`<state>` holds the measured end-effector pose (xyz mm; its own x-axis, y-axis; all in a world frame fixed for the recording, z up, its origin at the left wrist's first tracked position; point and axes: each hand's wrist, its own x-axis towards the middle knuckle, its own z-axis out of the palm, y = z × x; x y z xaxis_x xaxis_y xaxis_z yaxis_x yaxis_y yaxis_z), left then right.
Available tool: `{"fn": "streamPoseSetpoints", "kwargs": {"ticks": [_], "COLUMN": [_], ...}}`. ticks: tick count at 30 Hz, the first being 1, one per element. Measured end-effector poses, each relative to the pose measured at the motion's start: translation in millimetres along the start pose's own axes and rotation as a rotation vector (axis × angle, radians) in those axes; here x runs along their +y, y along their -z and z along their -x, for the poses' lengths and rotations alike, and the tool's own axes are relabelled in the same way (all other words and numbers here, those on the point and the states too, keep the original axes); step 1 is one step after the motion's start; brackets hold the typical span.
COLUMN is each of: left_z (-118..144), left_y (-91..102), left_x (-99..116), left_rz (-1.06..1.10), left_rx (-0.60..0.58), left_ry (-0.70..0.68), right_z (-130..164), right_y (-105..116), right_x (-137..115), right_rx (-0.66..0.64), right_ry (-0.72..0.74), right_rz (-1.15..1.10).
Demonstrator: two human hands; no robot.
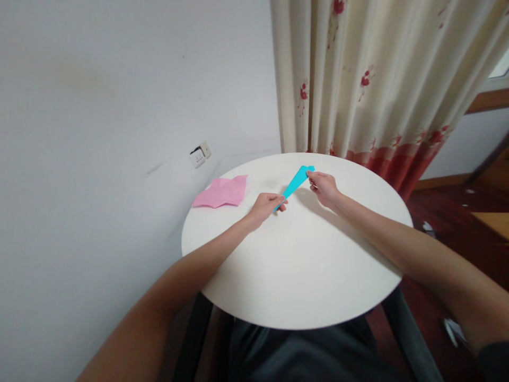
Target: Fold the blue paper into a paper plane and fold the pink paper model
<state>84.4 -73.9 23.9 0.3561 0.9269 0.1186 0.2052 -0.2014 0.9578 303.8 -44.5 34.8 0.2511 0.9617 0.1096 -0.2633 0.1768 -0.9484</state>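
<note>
A bright blue piece of folded paper [295,183], long and narrow, is held slantwise above the table between both hands. My left hand [267,207] pinches its lower, pointed end, with the thumb on top. At the wider upper end, my right hand [323,187] grips the edge between thumb and fingers. A pink sheet of creased paper [222,192] lies on the table to the left of my left hand, apart from it.
The round white table [302,281] stands against a white wall with a socket [197,157]. Behind it hangs a cream curtain [350,95] with red flowers. My legs [298,353] are under the near edge.
</note>
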Motion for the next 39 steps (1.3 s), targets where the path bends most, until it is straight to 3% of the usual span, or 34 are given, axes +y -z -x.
{"fn": "streamPoseSetpoints", "kwargs": {"ticks": [5, 11, 13, 19, 32, 36, 39], "left_z": [-0.5, -1.4, -0.2, 1.4, 0.6, -2.1, -2.5], "left_y": [1.8, 1.5, -0.1, -2.1, 3.4, 4.4, 2.7], "left_x": [1.6, 2.3, 3.6, 4.0, 1.3, 0.1, 0.3], "left_rz": [0.002, 0.014, -0.008, -0.007, 0.008, 0.069, 0.071], "left_rx": [0.041, 0.070, 0.046, 0.005, 0.115, 0.195, 0.128], "left_ry": [-0.010, -0.033, -0.039, -0.046, -0.019, -0.003, -0.006], "right_z": [-2.5, 34.2, 42.7, 33.1, 5.0, 7.4, 17.8], "right_y": [3.5, -24.3, -32.0, -25.1, -1.4, -2.5, -11.3], "right_x": [0.0, 17.3, 23.2, 23.5, 1.5, 5.7, 12.5], "right_rx": [0.110, -0.295, -0.361, -0.252, 0.023, -0.036, -0.152], "right_ry": [-0.061, -0.090, -0.060, 0.014, -0.054, -0.084, -0.104], "right_rz": [-0.077, -0.010, 0.068, 0.077, -0.088, -0.055, -0.004]}}
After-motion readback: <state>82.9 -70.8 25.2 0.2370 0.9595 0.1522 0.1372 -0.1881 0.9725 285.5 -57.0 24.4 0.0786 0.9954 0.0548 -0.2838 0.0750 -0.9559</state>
